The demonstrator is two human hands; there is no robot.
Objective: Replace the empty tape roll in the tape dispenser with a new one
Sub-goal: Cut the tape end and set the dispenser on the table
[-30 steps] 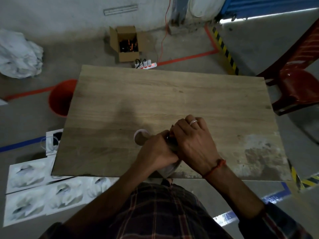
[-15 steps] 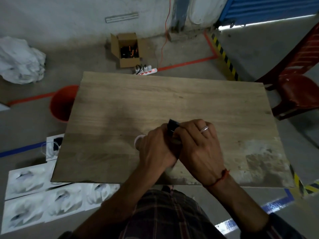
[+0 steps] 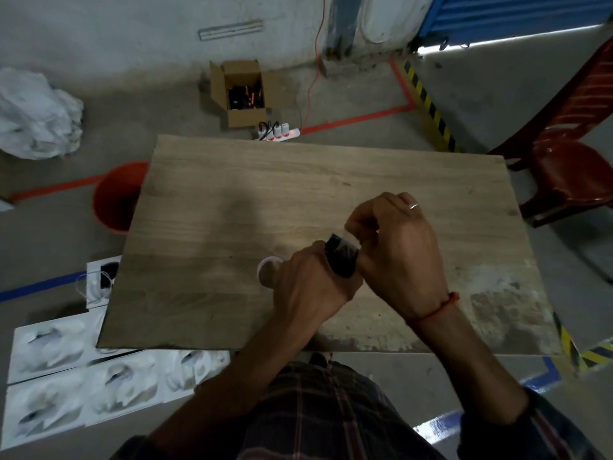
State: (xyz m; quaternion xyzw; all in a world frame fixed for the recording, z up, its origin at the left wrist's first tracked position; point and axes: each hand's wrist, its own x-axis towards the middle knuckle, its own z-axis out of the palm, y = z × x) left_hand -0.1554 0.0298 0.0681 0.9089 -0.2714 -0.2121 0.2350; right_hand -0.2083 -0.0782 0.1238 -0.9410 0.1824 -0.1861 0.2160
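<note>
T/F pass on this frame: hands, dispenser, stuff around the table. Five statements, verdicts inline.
1. The left hand grips the black dispenser. True.
2. The right hand wears a ring. True.
3. The pale roll core lies right of the right hand. False: it lies on the table, just left of the left hand.
4. The red bucket stands on the table. False: it is on the floor at the table's left edge.
5. The cardboard box is open. True.
</note>
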